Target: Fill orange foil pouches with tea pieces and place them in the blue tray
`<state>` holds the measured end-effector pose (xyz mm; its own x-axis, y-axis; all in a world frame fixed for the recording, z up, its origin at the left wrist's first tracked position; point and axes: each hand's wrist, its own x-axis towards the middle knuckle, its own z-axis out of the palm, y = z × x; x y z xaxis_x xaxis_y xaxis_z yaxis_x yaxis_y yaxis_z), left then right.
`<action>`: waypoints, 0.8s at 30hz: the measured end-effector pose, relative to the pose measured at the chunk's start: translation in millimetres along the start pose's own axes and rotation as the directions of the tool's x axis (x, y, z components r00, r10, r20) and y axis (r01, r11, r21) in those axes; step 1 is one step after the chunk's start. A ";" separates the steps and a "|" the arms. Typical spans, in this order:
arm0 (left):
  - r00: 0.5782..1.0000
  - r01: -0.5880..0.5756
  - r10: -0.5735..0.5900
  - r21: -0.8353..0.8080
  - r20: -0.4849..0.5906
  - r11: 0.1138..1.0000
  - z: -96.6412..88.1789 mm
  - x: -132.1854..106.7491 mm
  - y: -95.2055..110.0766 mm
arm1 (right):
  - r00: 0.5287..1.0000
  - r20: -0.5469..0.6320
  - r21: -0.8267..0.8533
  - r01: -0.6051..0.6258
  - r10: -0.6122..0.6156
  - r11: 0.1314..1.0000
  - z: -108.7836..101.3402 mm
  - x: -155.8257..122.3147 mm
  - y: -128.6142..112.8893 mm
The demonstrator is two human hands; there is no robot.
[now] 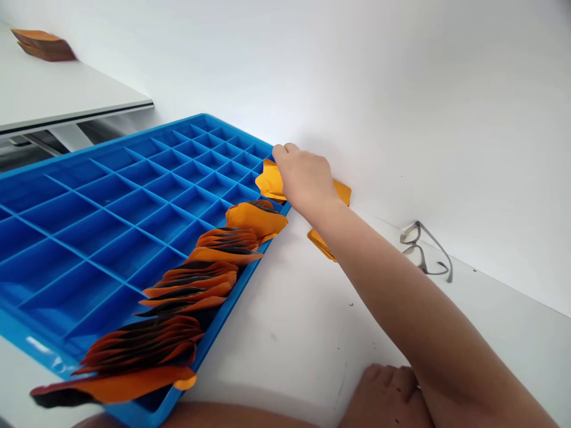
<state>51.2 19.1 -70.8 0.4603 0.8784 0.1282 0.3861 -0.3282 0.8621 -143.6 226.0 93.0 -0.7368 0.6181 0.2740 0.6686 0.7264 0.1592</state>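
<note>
Orange paper packets (191, 285) overlap along the blue tray (102, 249) edge; hands apart, right hand (303, 178) on one, left hand (386, 395) curled on worktop (285, 333).

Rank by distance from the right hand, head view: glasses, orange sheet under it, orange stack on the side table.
1. Orange sheet, under the right hand, touching it.
2. Grey glasses, to the hand's right.
3. Orange stack, far upper left, on the side table.

The blue tray's open cells (134, 220) leave room beside the right hand (303, 181) — orange packets (191, 285) block the tray's near edge.
</note>
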 end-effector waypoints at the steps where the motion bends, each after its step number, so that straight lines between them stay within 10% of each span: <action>1: 1.000 -0.009 0.009 0.001 0.001 1.000 1.3 0.0 -1.3 | 1.000 0.004 0.007 -0.008 0.008 1.000 -1.3 -0.6 0.6; 11: 0.999 -0.013 0.015 0.055 -0.031 0.998 3.1 2.1 1.7 | 0.990 -0.124 0.187 -0.039 0.063 0.981 -10.4 -13.8 28.5; 20: 0.997 -0.053 0.039 0.216 0.067 0.975 -20.8 0.1 10.1 | 0.894 -0.390 -0.133 0.183 -0.221 0.974 28.7 -39.2 16.4; 24: 0.996 -0.079 0.064 0.241 0.070 0.967 -21.8 1.8 9.7 | 0.895 -0.421 -0.083 0.127 -0.151 0.988 37.0 -39.6 10.2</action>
<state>38.3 25.0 -51.5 0.5388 0.8293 0.1483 0.5296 -0.4704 0.7059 -111.3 220.0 48.6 -0.7177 0.3169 0.6201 0.5752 0.7717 0.2713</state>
